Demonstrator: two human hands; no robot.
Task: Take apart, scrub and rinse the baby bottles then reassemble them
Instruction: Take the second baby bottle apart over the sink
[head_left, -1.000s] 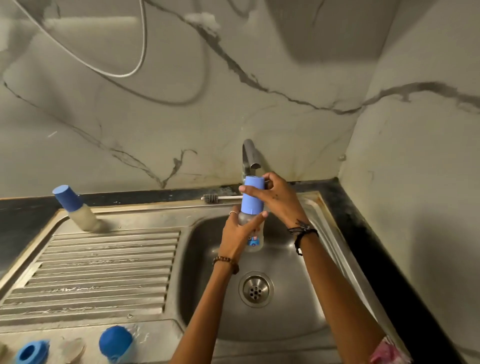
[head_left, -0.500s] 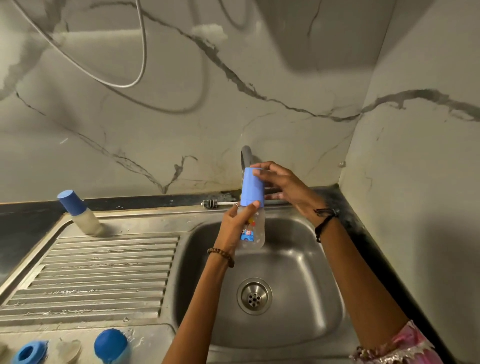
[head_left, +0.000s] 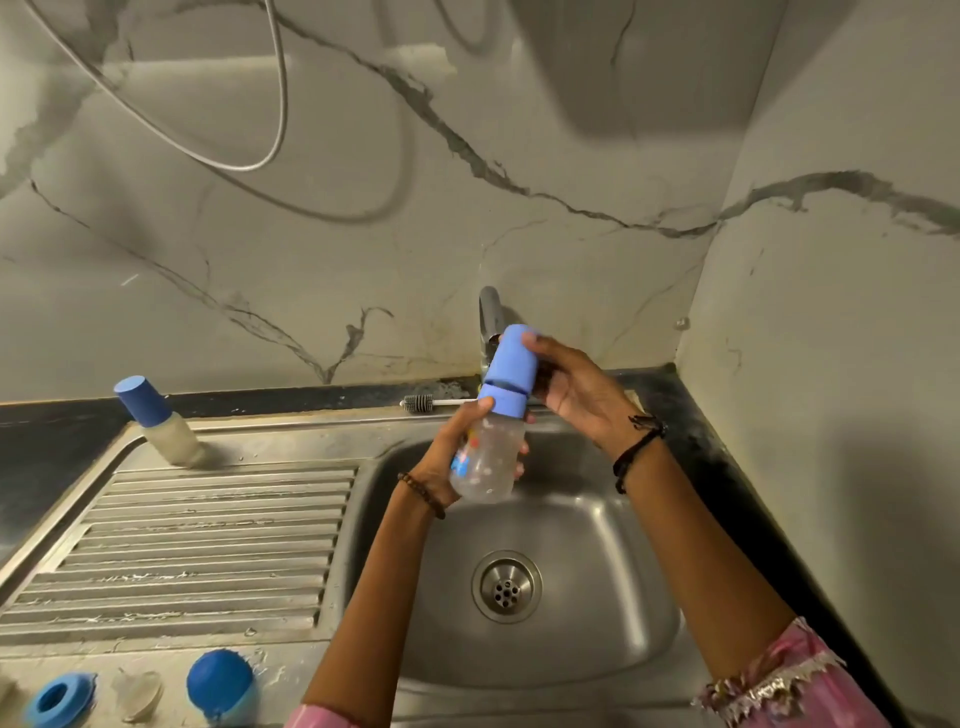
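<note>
Baby bottle (head_left: 488, 462) is held over the sink (head_left: 613, 623). Left hand (head_left: 452, 457) grips its clear body; right hand (head_left: 576, 389) grips the blue cap (head_left: 511, 366). It looks light, hard and maybe wet and slippery, so hold the body tight.

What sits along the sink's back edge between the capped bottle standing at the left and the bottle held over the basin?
In the head view, a bottle brush lies there, bristle head leftward. Otherwise the steel rim is bare.
</note>
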